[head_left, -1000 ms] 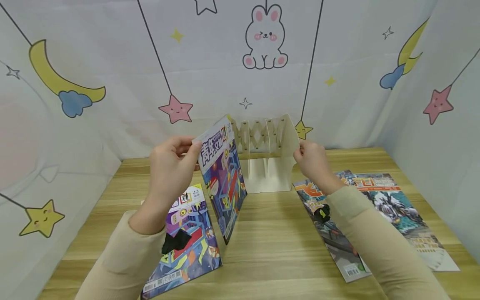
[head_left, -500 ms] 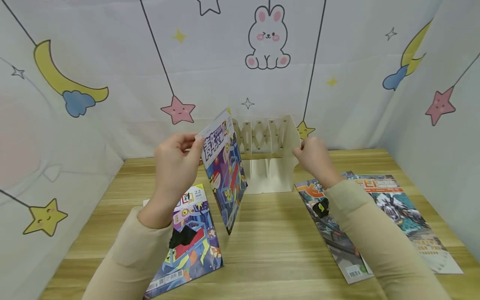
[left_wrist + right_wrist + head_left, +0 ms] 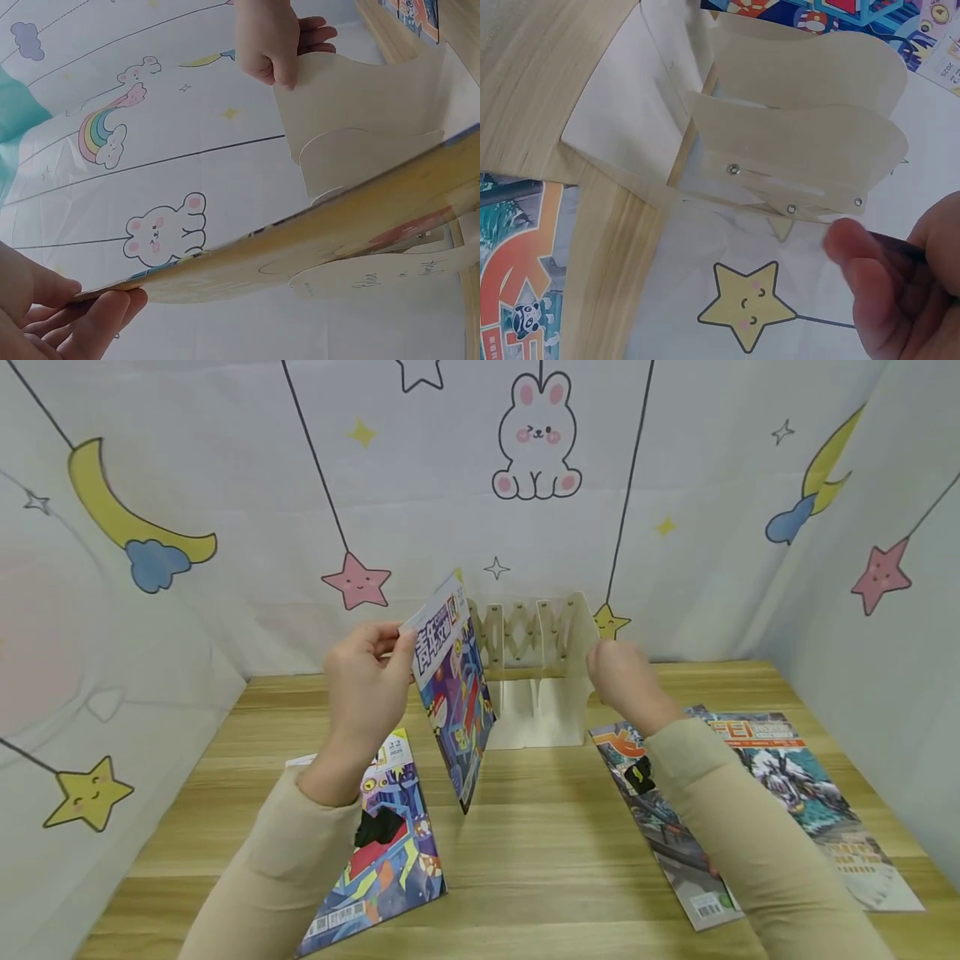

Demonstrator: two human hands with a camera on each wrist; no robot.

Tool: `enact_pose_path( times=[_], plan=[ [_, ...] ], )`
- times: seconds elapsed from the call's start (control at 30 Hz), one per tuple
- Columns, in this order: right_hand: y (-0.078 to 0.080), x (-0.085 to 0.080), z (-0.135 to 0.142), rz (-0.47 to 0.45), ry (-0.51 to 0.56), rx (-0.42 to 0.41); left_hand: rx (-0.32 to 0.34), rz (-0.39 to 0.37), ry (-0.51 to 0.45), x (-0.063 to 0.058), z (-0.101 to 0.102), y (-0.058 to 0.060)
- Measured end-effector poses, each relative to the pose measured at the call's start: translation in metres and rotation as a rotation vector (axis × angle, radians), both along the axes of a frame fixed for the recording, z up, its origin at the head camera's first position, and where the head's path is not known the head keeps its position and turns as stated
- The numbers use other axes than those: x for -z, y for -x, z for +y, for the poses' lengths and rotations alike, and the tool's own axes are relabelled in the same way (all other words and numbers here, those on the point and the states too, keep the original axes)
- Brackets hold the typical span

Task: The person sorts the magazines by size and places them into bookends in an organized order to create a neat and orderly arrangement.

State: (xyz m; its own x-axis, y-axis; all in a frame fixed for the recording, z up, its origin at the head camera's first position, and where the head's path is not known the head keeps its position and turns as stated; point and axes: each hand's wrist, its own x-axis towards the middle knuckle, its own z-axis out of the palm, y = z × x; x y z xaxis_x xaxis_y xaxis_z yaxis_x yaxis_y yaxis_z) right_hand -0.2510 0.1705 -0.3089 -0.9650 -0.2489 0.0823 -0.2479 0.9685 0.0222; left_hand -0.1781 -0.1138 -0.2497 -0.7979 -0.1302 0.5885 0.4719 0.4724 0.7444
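Note:
My left hand [image 3: 372,681] pinches a purple magazine [image 3: 456,693] by its upper edge, thumb on the front cover. The magazine stands steeply over the left part of a cream expandable book rack [image 3: 536,714], hiding that end. In the left wrist view the magazine [image 3: 300,240] shows nearly edge-on, running from my fingers [image 3: 97,319] toward the rack. My right hand [image 3: 626,681] grips the top of the rack's right-hand panel [image 3: 337,97]. From the right wrist, thumb and fingers [image 3: 870,281] close on that panel's edge, with two dividers [image 3: 802,142] beyond.
A matching purple magazine [image 3: 408,860] with a black patch lies flat at the left, partly under my left forearm. Two more magazines [image 3: 660,827] [image 3: 806,793] overlap flat at the right, beneath my right sleeve. White curtain [image 3: 420,510] with cartoon prints borders the wooden table [image 3: 555,843].
My left hand has carried the upright magazine rightward and slightly away, its lower corner rising and drawing closer to the rack. The right hand has stayed on the rack's right panel.

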Motion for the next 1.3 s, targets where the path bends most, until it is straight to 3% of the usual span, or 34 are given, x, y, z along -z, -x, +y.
enact_pose_path(
  times=[0.07, 0.37, 0.53, 0.8, 1.1, 1.3],
  plan=[
    [-0.001, 0.0, 0.0, 0.001, -0.116, -0.039, -0.006, 0.008, 0.004, 0.001, 0.002, 0.001],
    [0.001, 0.004, 0.001, -0.086, 0.078, 0.026, -0.011, 0.019, 0.009, 0.006, 0.007, 0.005],
    [0.004, 0.005, 0.002, -0.159, 0.302, 0.111, -0.033, 0.043, 0.027, 0.009, 0.008, 0.008],
    [0.006, 0.007, 0.005, -0.159, 0.41, 0.136, -0.049, 0.035, 0.035, 0.012, 0.009, 0.012],
    [0.003, 0.007, 0.01, -0.117, 0.445, 0.101, -0.046, 0.035, 0.028, 0.013, 0.009, 0.014],
    [0.002, 0.012, 0.011, 0.014, 0.594, 0.098, -0.049, 0.033, 0.025, 0.013, 0.009, 0.014]
  ],
)
